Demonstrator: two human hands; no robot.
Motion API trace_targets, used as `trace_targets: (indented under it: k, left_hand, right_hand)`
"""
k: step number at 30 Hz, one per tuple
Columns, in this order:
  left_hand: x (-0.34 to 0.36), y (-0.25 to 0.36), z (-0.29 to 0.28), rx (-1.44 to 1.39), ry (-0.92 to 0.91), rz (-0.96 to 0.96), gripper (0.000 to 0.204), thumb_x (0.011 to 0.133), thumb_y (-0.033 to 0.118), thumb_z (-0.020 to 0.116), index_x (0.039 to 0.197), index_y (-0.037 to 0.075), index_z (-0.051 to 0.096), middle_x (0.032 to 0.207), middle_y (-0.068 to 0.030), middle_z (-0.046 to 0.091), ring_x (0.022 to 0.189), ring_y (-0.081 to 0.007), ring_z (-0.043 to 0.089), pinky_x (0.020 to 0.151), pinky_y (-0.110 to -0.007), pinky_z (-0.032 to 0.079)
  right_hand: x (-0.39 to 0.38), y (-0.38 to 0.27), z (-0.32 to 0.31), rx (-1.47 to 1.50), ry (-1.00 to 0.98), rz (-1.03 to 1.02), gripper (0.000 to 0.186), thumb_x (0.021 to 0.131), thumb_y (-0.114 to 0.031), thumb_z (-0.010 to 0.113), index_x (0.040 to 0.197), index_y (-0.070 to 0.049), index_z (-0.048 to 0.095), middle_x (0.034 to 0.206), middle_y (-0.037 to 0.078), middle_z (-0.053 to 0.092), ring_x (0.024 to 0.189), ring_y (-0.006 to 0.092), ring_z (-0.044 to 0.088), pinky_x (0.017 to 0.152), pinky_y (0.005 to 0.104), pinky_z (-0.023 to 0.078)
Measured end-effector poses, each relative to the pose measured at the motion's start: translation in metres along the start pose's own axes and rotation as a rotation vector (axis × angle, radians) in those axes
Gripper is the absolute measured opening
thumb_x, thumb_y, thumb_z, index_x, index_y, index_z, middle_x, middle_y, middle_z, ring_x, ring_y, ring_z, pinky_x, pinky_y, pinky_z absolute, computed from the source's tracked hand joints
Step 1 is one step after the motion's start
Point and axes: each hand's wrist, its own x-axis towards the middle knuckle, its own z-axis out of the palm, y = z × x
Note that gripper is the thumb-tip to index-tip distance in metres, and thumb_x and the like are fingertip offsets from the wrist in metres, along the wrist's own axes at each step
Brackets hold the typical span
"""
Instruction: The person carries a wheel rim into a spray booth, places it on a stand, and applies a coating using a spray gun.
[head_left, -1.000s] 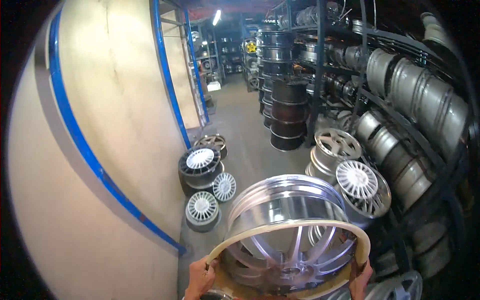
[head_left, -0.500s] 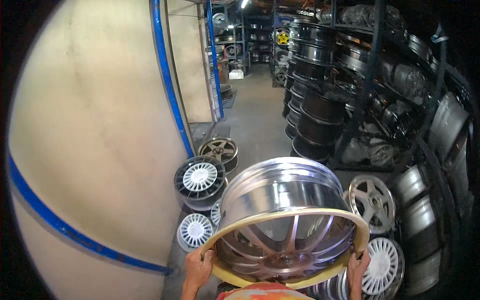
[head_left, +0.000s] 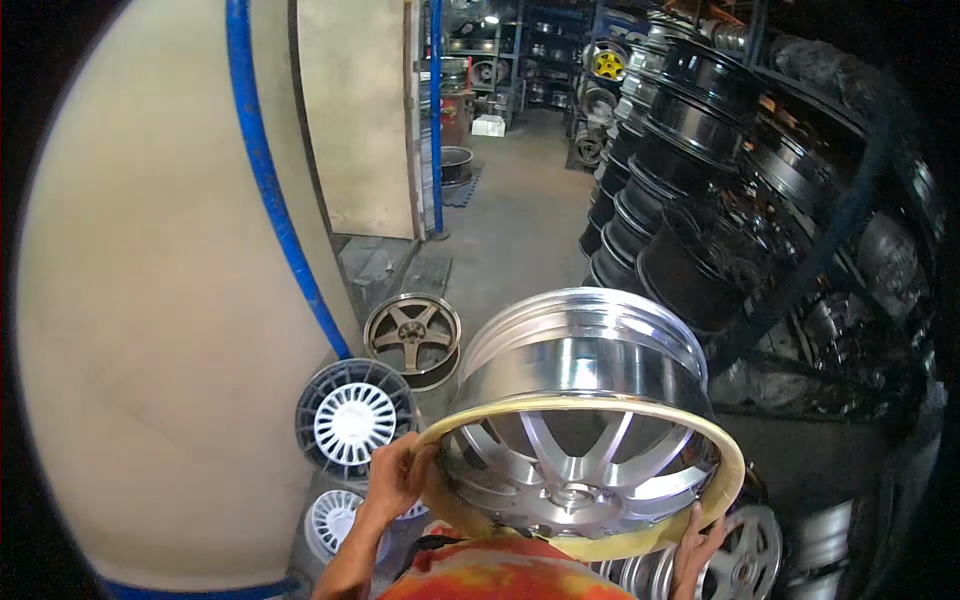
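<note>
A large polished silver alloy wheel (head_left: 585, 365) with a pale yellow band round its near rim is held out in front of my orange and red top. My left hand (head_left: 395, 470) is closed on the left side of the banded rim. My right hand (head_left: 700, 540) grips the lower right of the same rim. Down left of the wheel stand a bronze five-spoke wheel (head_left: 425, 335), a dark wheel with a white multi-spoke centre (head_left: 355, 420) and a smaller white wheel (head_left: 335, 515). A silver five-spoke wheel (head_left: 745, 560) shows below right, beside my right hand.
A pale panelled wall (head_left: 150, 300) with blue posts (head_left: 270, 180) runs along the left. Tall stacks of dark rims (head_left: 690, 130) and black racks line the right. The aisle floor (head_left: 520, 200) leads to shelves of wheels and a white box (head_left: 488, 125) at the back.
The view has moved forward along the aisle, and the bronze wheel and rim stacks appear nearer. The held wheel sits slightly higher in the picture, still between both my hands.
</note>
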Motion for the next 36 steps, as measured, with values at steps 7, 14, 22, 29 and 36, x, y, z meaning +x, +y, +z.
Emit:
trace_targets:
  k: [7,14,22,29,36]
  left_hand:
    - [0.201,-0.021,0.063,0.078,0.130,-0.030,0.026,0.102,0.024,0.067,0.106,-0.001,0.072,0.093,-0.0255,0.071,0.086,-0.0474,0.069,0.074,-0.048,0.054]
    - [0.356,-0.041,0.087,0.071,0.257,-0.177,0.022,0.100,0.020,0.068,0.102,-0.002,0.069,0.087,-0.0256,0.068,0.079,-0.0470,0.068,0.072,-0.048,0.052]
    - [0.561,-0.144,0.093,0.041,0.426,-0.205,0.021,0.101,0.019,0.068,0.098,-0.001,0.068,0.080,-0.0233,0.065,0.073,-0.0431,0.066,0.068,-0.046,0.050]
    - [0.736,-0.183,0.050,0.101,0.522,-0.293,0.023,0.102,0.025,0.068,0.099,0.002,0.070,0.082,-0.0206,0.065,0.073,-0.0396,0.064,0.069,-0.046,0.049]
    - [0.840,-0.235,0.024,0.109,0.695,-0.495,0.027,0.103,0.028,0.069,0.098,0.002,0.071,0.083,-0.0220,0.066,0.073,-0.0408,0.064,0.069,-0.046,0.050]
  right_hand:
    - [0.215,-0.020,0.164,0.118,-0.127,-0.025,0.044,0.106,-0.016,0.069,0.140,0.009,0.059,0.126,0.017,0.071,0.109,0.0225,0.064,0.099,0.0358,0.050]
    - [0.391,-0.058,0.329,0.113,-0.245,-0.118,0.043,0.106,-0.019,0.071,0.139,0.007,0.061,0.126,0.014,0.072,0.108,0.0209,0.064,0.099,0.0361,0.050]
    - [0.550,-0.114,0.586,0.206,-0.407,-0.356,0.044,0.106,-0.020,0.071,0.137,0.009,0.060,0.124,0.016,0.072,0.107,0.0206,0.065,0.097,0.0364,0.052]
    - [0.648,-0.203,0.786,0.300,-0.452,-0.399,0.047,0.104,-0.024,0.074,0.137,0.007,0.062,0.122,0.013,0.071,0.106,0.0191,0.063,0.096,0.0356,0.051]
    - [0.712,-0.287,1.018,0.507,-0.797,-0.315,0.037,0.104,-0.023,0.072,0.127,0.005,0.066,0.118,0.012,0.071,0.103,0.0185,0.065,0.089,0.0351,0.053]
